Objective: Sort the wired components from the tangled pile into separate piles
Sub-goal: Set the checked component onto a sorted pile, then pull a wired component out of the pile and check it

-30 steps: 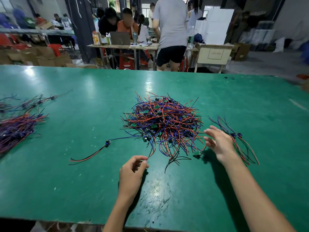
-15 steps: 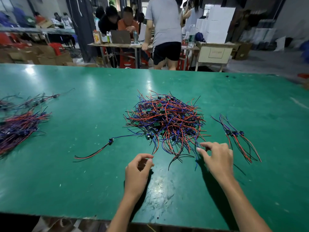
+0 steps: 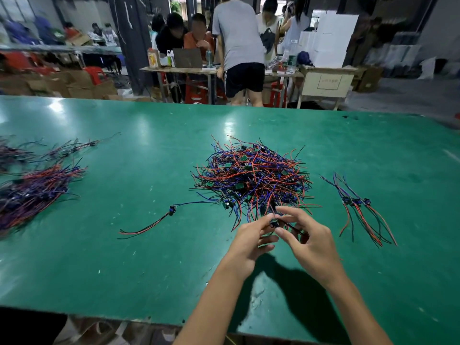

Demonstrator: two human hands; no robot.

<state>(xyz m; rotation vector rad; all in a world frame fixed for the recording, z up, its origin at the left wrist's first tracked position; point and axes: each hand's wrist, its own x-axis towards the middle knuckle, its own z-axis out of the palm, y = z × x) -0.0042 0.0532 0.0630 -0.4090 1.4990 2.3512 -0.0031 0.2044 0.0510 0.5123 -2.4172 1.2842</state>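
Observation:
A tangled pile [image 3: 251,178] of red, blue and black wired components lies in the middle of the green table [image 3: 124,257]. Just in front of its near edge, my left hand [image 3: 249,242] and my right hand [image 3: 308,242] meet and both pinch one small dark wired component [image 3: 274,223] whose wires still run into the pile. A small sorted group [image 3: 358,207] of components lies to the right. One single component [image 3: 171,210] with red and black leads lies to the left of the pile.
Larger sorted bundles of wires [image 3: 37,190] lie at the table's left edge, with a thinner bunch [image 3: 69,149] behind them. The table's near edge [image 3: 149,319] is close to me. People stand and sit at a work table [image 3: 211,69] beyond the far edge.
Both hands have come together at the pile's near edge and taken hold of one component; before, they were apart and held nothing.

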